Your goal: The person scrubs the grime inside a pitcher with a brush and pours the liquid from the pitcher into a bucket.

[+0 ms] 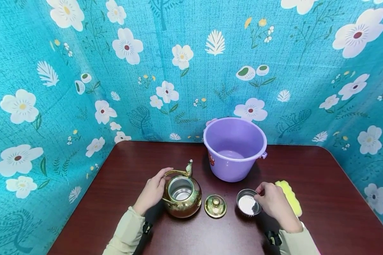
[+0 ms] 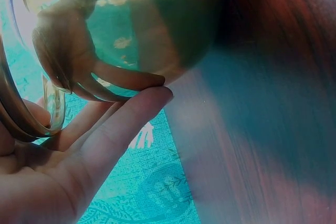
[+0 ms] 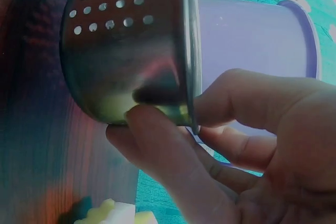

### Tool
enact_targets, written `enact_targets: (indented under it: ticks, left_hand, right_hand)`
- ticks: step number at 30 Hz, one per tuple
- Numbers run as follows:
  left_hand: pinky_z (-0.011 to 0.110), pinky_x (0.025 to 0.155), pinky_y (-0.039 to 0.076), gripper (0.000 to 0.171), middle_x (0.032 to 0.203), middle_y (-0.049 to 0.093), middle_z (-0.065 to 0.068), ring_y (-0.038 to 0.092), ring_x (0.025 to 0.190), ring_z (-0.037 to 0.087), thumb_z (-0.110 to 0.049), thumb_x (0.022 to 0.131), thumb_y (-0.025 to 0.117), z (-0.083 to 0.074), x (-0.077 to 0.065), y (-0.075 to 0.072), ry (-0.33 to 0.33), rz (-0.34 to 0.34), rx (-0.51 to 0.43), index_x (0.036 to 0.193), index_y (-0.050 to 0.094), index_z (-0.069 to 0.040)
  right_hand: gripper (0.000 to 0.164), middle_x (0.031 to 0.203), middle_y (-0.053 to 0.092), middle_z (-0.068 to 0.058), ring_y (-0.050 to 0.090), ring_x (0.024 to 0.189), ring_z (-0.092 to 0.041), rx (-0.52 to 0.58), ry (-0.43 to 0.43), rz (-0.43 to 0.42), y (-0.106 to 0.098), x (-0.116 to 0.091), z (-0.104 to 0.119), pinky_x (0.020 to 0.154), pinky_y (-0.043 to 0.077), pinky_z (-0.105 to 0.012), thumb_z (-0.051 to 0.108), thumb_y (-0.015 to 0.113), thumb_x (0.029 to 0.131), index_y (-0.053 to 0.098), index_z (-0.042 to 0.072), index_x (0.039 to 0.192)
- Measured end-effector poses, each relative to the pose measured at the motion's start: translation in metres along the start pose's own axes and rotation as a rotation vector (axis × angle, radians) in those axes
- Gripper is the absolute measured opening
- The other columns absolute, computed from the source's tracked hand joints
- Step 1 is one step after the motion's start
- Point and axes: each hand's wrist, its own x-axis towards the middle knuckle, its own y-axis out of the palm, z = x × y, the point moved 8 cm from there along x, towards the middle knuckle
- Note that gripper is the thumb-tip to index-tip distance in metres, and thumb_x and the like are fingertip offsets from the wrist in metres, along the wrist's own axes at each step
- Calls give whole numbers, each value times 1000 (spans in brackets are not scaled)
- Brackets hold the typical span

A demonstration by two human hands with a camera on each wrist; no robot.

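A round brass-coloured kettle (image 1: 182, 209) without its lid stands at the table's centre left, its steel inside showing. My left hand (image 1: 154, 191) holds it at the left, by the lowered handle (image 2: 10, 106), with one finger (image 2: 131, 114) stretched along the shiny body. To the kettle's right lies its domed, knobbed lid (image 1: 215, 206). My right hand (image 1: 273, 202) pinches the rim of a steel strainer basket (image 1: 243, 198) between thumb and fingers. Rows of small holes mark the basket's side (image 3: 118, 56) in the right wrist view.
A purple bucket (image 1: 231, 170) stands at the back of the dark red-brown table (image 1: 140, 159). Beyond my right hand lies a yellow sponge (image 1: 288, 196) with a wavy edge. Blue flowered cloth (image 1: 191, 92) hangs behind and along both sides.
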Motion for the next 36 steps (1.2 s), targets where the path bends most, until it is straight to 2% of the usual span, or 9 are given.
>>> enact_targets:
  ticks: [16, 28, 36]
  left_hand:
    - [30, 69, 45, 40, 108, 71, 10, 66, 95, 19, -3, 99, 41, 1, -1, 1, 7, 1, 0, 131, 56, -22]
    - [32, 74, 46, 40, 106, 72, 9, 67, 99, 20, -2, 99, 41, 1, 0, 0, 14, -5, -5, 131, 57, -21]
    - [32, 75, 46, 40, 107, 72, 9, 67, 100, 21, -2, 99, 41, 0, 0, 0, 21, -8, 3, 131, 57, -19]
  right_hand:
    - [7, 70, 63, -3, 54, 67, -18, -37, -68, -23, 1, -5, 1, 59, 42, -32, 6, 68, 74, 65, 3, 79]
    - [6, 69, 60, -4, 51, 68, -19, -27, -52, -6, 5, -5, -3, 59, 40, -31, 6, 68, 74, 65, 4, 78]
    - [5, 66, 60, -2, 51, 63, -17, -31, -54, 7, 9, -6, -4, 56, 40, -31, 6, 67, 73, 64, 5, 76]
